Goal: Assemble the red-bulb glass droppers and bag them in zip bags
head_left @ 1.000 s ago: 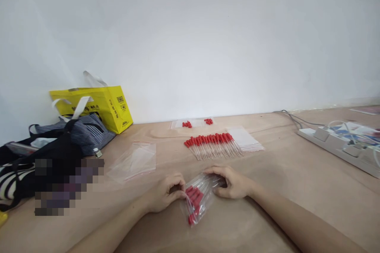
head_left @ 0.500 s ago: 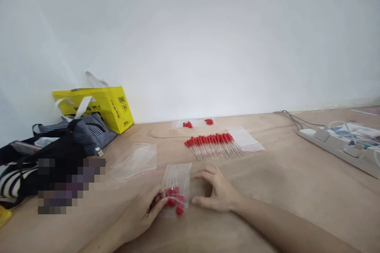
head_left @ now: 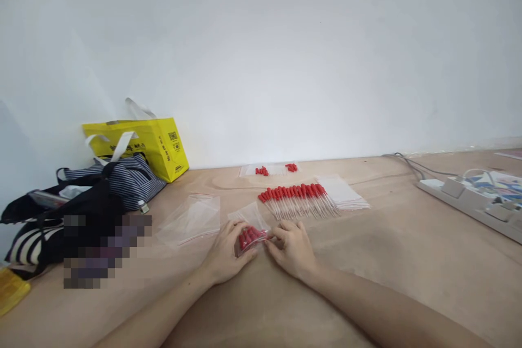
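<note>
A clear plastic bag with several red-headed pieces inside lies between my hands, tilted on the table. My left hand is closed on its left side, fingers along the top and thumb along the lower edge. My right hand pinches the bag's lower right corner. Just behind, a row of red-tipped sticks with thin clear shafts lies side by side on the table.
Flat clear bags lie at the left, white ones right of the row. Two filled bags rest near the wall. Yellow bag, striped bag and black bag stand left; a power strip lies right.
The bag has moved away from me and turned. My right hand, open before, has come left and closed on its corner. My left hand has shifted forward and right along it.
</note>
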`<act>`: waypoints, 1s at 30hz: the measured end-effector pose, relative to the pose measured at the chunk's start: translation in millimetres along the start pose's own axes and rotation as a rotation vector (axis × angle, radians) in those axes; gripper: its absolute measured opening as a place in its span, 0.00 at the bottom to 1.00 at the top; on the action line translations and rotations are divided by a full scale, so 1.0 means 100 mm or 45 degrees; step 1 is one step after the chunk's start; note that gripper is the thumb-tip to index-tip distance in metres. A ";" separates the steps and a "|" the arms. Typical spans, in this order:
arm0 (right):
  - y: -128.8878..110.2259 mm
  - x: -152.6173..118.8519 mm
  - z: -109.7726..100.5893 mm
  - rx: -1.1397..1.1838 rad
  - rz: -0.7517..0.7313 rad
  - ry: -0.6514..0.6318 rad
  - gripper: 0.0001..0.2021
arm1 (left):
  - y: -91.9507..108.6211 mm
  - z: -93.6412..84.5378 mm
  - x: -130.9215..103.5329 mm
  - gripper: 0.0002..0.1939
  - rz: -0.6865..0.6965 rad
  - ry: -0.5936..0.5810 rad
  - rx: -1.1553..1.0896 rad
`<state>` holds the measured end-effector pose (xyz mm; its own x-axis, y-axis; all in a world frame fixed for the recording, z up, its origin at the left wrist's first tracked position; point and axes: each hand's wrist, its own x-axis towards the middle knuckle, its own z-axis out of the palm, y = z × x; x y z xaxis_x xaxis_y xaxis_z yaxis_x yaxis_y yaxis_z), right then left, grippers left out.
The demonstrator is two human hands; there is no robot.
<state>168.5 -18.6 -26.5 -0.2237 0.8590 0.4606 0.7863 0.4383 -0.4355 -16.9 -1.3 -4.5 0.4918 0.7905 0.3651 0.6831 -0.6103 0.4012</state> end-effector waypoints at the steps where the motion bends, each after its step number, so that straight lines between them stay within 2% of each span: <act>1: 0.00 0.00 0.01 -0.024 -0.002 0.003 0.05 | -0.01 0.00 -0.01 0.18 0.005 -0.020 -0.013; 5: -0.03 0.00 0.05 -0.121 0.018 0.058 0.08 | 0.01 0.05 -0.05 0.15 0.015 -0.022 -0.050; 11: -0.05 0.00 0.06 -0.228 0.003 0.041 0.10 | 0.09 0.11 -0.06 0.11 -0.013 0.123 0.073; 15: -0.06 0.03 0.06 -0.301 0.049 0.089 0.10 | 0.09 0.12 -0.04 0.04 -0.061 0.122 0.130; 22: -0.08 0.15 0.14 -0.321 0.183 0.124 0.11 | 0.05 0.14 -0.03 0.04 -0.044 0.124 0.107; 30: 0.00 0.19 0.20 -0.143 0.024 0.281 0.05 | 0.04 0.13 -0.03 0.05 -0.069 0.119 0.091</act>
<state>153.0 3.2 -33.1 -0.0870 0.7826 0.6164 0.8511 0.3799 -0.3623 -8.3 -5.7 -15.2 0.4030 0.8119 0.4223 0.7456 -0.5589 0.3630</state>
